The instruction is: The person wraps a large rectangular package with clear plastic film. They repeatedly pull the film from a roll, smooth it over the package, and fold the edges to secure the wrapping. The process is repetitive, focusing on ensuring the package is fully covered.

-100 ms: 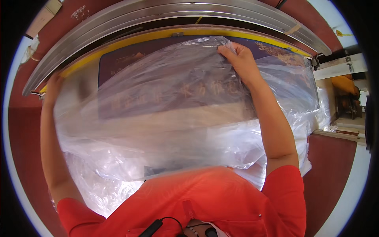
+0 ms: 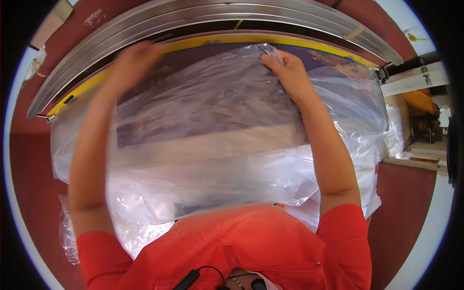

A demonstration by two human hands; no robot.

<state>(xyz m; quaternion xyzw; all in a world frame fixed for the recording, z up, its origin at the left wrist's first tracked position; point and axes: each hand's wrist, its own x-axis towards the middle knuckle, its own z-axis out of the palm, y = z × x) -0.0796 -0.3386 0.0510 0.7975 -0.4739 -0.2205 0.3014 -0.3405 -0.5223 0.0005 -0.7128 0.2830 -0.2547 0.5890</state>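
Observation:
A large clear plastic film [image 2: 208,111] lies in wrinkles over a dark printed panel [image 2: 333,65]. Its far edge is bunched up in my right hand [image 2: 288,70], whose thumb and fingers pinch it near the middle of the panel's far side. My left hand [image 2: 137,60] is up over the panel's far left part, close to the yellow strip; motion smears its fingers, so I cannot tell whether they hold anything. Towards me the film drapes down over the front of my red shirt.
A yellow strip [image 2: 270,38] runs along the panel's far side, with a curved-looking silver metal beam [image 2: 193,15] beyond it. More crumpled clear plastic [image 2: 137,237] hangs at the near left. At the right stands a white frame part [image 2: 415,81]. The floor [image 2: 406,208] is dark red.
My left hand has swung from the far left corner rightward and away from me, over the panel. The film's left part has settled outward. My right hand keeps its pinch, shifted slightly left.

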